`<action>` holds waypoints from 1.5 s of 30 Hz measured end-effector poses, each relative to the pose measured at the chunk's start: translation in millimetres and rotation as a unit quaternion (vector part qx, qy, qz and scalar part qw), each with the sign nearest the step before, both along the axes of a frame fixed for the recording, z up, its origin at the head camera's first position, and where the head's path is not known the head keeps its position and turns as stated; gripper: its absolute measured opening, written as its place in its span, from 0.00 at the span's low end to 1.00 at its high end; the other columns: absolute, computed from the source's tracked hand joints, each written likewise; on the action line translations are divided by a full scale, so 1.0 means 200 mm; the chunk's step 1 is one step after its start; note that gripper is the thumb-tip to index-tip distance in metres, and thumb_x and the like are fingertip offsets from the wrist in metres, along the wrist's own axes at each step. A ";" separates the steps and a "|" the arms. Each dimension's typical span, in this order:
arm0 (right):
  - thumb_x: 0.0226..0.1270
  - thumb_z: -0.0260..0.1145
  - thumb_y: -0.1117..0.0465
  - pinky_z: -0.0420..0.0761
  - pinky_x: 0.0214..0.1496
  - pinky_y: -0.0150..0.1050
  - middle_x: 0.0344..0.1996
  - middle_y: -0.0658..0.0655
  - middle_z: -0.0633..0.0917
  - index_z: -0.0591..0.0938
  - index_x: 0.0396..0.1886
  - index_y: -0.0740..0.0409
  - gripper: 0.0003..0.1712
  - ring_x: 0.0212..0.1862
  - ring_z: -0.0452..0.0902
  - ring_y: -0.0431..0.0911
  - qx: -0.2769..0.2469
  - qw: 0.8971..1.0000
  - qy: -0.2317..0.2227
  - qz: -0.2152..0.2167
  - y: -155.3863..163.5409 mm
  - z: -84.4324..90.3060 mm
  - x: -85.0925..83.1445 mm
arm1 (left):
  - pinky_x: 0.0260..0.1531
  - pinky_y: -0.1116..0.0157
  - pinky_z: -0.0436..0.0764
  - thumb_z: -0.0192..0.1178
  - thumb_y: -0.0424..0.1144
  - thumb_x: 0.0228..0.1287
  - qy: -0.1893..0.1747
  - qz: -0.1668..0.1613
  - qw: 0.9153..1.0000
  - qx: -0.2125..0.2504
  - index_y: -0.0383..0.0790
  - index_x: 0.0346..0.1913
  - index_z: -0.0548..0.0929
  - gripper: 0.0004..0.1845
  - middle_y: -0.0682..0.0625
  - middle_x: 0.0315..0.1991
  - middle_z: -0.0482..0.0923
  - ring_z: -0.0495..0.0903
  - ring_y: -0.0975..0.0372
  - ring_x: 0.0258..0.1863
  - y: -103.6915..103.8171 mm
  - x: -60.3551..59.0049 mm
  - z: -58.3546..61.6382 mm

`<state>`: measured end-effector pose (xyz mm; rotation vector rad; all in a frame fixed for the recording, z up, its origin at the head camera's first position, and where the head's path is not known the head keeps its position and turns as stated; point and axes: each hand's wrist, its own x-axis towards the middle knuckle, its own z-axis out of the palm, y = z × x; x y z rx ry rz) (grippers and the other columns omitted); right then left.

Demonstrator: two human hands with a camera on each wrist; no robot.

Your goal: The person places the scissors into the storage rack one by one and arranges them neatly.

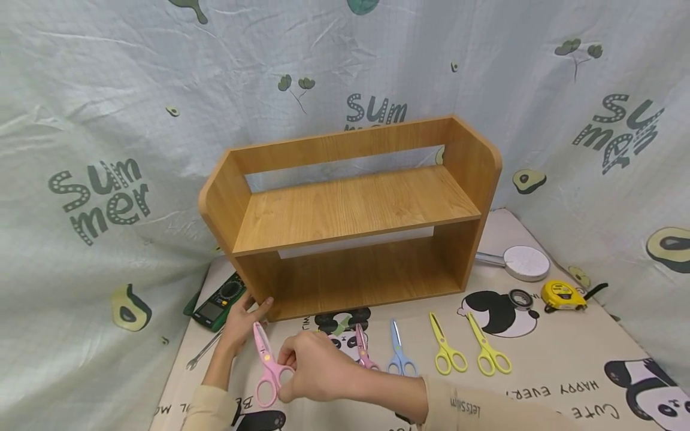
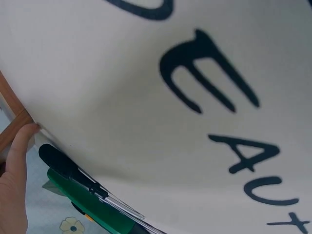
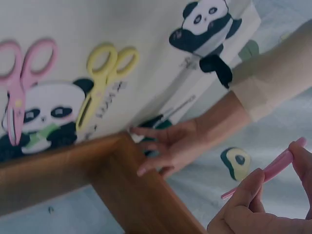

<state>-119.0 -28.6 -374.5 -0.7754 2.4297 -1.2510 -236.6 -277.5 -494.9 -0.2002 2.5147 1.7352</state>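
Observation:
My right hand (image 1: 323, 368) pinches a pair of pink scissors (image 1: 264, 347) by the handle loops, with the blades pointing up toward the shelf. The right wrist view shows these pink scissors (image 3: 278, 165) edge-on between thumb and fingers. My left hand (image 1: 237, 323) touches the lower left front corner of a two-tier wooden shelf (image 1: 356, 203), its fingers fairly straight. In front of the shelf lie another pair of pink scissors (image 1: 362, 347), blue scissors (image 1: 398, 347) and two yellow pairs (image 1: 443, 344). The right wrist view also shows yellow scissors (image 3: 100, 80) near the shelf's left corner.
Left of the shelf are a green multimeter (image 1: 218, 304) and a wrench (image 1: 205, 350). At the right are a round white-faced thing with a handle (image 1: 525, 263), a small dark ring (image 1: 520, 299) and a yellow tape measure (image 1: 562, 296). A printed curtain (image 1: 135, 72) hangs behind.

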 end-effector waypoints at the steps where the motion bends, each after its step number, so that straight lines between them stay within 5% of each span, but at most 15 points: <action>1: 0.46 0.83 0.65 0.72 0.31 0.24 0.24 0.44 0.78 0.86 0.32 0.56 0.14 0.30 0.69 0.32 -0.004 1.000 -0.002 0.002 0.01 0.03 -0.01 | 0.67 0.40 0.77 0.62 0.46 0.77 0.002 0.002 1.000 -0.008 0.46 0.85 0.50 0.43 0.32 0.82 0.54 0.61 0.34 0.78 0.00 0.00 0.00; 5: 0.47 0.82 0.67 0.74 0.29 0.24 0.24 0.45 0.79 0.86 0.34 0.58 0.14 0.29 0.70 0.33 -0.007 1.000 0.005 -0.004 0.02 0.14 -0.06 | 0.72 0.43 0.73 0.63 0.45 0.76 0.012 0.007 1.000 -0.023 0.43 0.84 0.54 0.42 0.32 0.80 0.60 0.63 0.38 0.78 -0.01 -0.01 -0.01; 8: 0.48 0.82 0.67 0.76 0.29 0.25 0.26 0.46 0.79 0.86 0.36 0.59 0.15 0.31 0.71 0.35 0.000 1.000 0.019 -0.017 0.03 0.22 -0.10 | 0.63 0.55 0.83 0.62 0.38 0.75 0.024 0.005 1.000 -0.012 0.40 0.83 0.57 0.39 0.29 0.78 0.62 0.69 0.38 0.73 -0.02 -0.02 -0.03; 12: 0.50 0.81 0.67 0.76 0.27 0.26 0.28 0.48 0.81 0.86 0.36 0.60 0.14 0.30 0.73 0.37 0.001 0.999 0.042 -0.031 0.04 0.33 -0.18 | 0.54 0.71 0.82 0.62 0.31 0.73 0.044 -0.002 0.999 -0.006 0.38 0.82 0.57 0.39 0.29 0.78 0.62 0.69 0.38 0.73 -0.02 -0.02 -0.04; 17: 0.51 0.80 0.65 0.72 0.26 0.26 0.26 0.49 0.83 0.86 0.34 0.59 0.12 0.28 0.73 0.37 0.014 0.995 0.091 -0.042 0.03 0.47 -0.30 | 0.55 0.58 0.88 0.64 0.36 0.74 0.027 0.001 1.000 0.001 0.40 0.83 0.56 0.40 0.29 0.78 0.61 0.74 0.39 0.69 -0.02 -0.02 -0.03; 22: 0.56 0.80 0.66 0.67 0.22 0.27 0.22 0.49 0.80 0.85 0.32 0.61 0.10 0.25 0.70 0.38 0.036 0.994 0.091 -0.048 -0.01 0.58 -0.42 | 0.58 0.44 0.86 0.64 0.43 0.75 0.009 -0.002 1.000 0.021 0.43 0.84 0.55 0.42 0.29 0.79 0.58 0.72 0.34 0.70 -0.01 -0.02 -0.02; 29: 0.55 0.79 0.67 0.55 0.17 0.28 0.09 0.44 0.64 0.71 0.10 0.54 0.25 0.15 0.57 0.35 0.071 0.990 0.114 -0.053 -0.11 0.65 -0.60 | 0.58 0.42 0.85 0.63 0.43 0.76 0.018 -0.003 1.000 0.021 0.47 0.84 0.55 0.41 0.31 0.80 0.58 0.70 0.33 0.72 -0.01 -0.01 -0.02; 33: 0.55 0.76 0.67 0.51 0.17 0.28 0.07 0.44 0.59 0.65 0.07 0.52 0.29 0.14 0.51 0.35 0.084 0.988 0.114 -0.062 -0.17 0.66 -0.68 | 0.57 0.41 0.85 0.62 0.42 0.77 0.024 -0.004 1.000 0.017 0.48 0.84 0.54 0.40 0.31 0.80 0.57 0.69 0.33 0.72 -0.03 0.00 -0.03; 39: 0.51 0.79 0.69 0.61 0.15 0.27 0.08 0.46 0.69 0.76 0.10 0.54 0.22 0.14 0.62 0.37 0.075 0.989 0.087 -0.089 -0.25 0.67 -0.77 | 0.58 0.41 0.84 0.63 0.43 0.76 0.025 -0.001 1.000 0.015 0.47 0.84 0.54 0.41 0.31 0.80 0.58 0.70 0.32 0.71 -0.03 -0.01 -0.03; 45: 0.49 0.85 0.62 0.68 0.21 0.26 0.20 0.47 0.77 0.78 0.17 0.53 0.20 0.25 0.70 0.39 0.117 0.983 0.095 -0.104 -0.30 0.64 -0.84 | 0.58 0.41 0.84 0.63 0.42 0.76 0.030 -0.002 0.999 0.015 0.45 0.84 0.55 0.40 0.30 0.79 0.59 0.71 0.32 0.70 -0.01 -0.01 -0.03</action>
